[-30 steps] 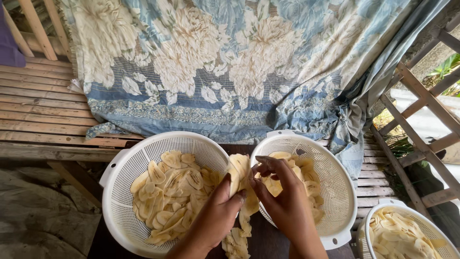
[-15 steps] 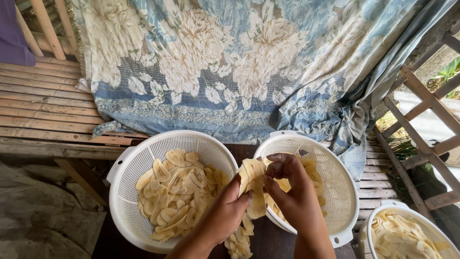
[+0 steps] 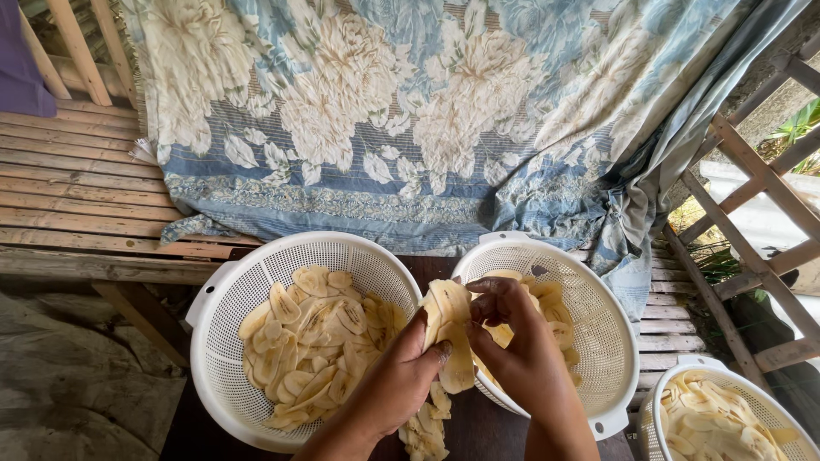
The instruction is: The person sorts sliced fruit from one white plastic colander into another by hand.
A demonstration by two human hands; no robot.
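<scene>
A: Both hands are up between the two colanders, working on a stack of pale yellow banana slices. The left hand clamps the lower part of that stack, thumb pressed on its face and fingers wrapped behind.

B: And the right hand? Its fingertips are pinched together on the top edge of the stack, curled over it, so that grip is closed on the slices too.

A: By the look of it, this is the peeling-apart step: one long slice being separated from the bunch. The stack hangs upright, just above the gap between the rims.

B: Left of the grip sits the round white perforated plastic colander, heaped with loose slices spread flat. Under and behind the right hand is a second white perforated colander, with fewer slices showing.

A: The next move would call for a light touch; these slices look thin, limp and likely to tear if pulled hard.

B: Further right of the grip, a third white basket of slices peeks in at the corner. Beyond the hands, a blue and cream floral cloth drapes over a slatted wooden platform.
</scene>
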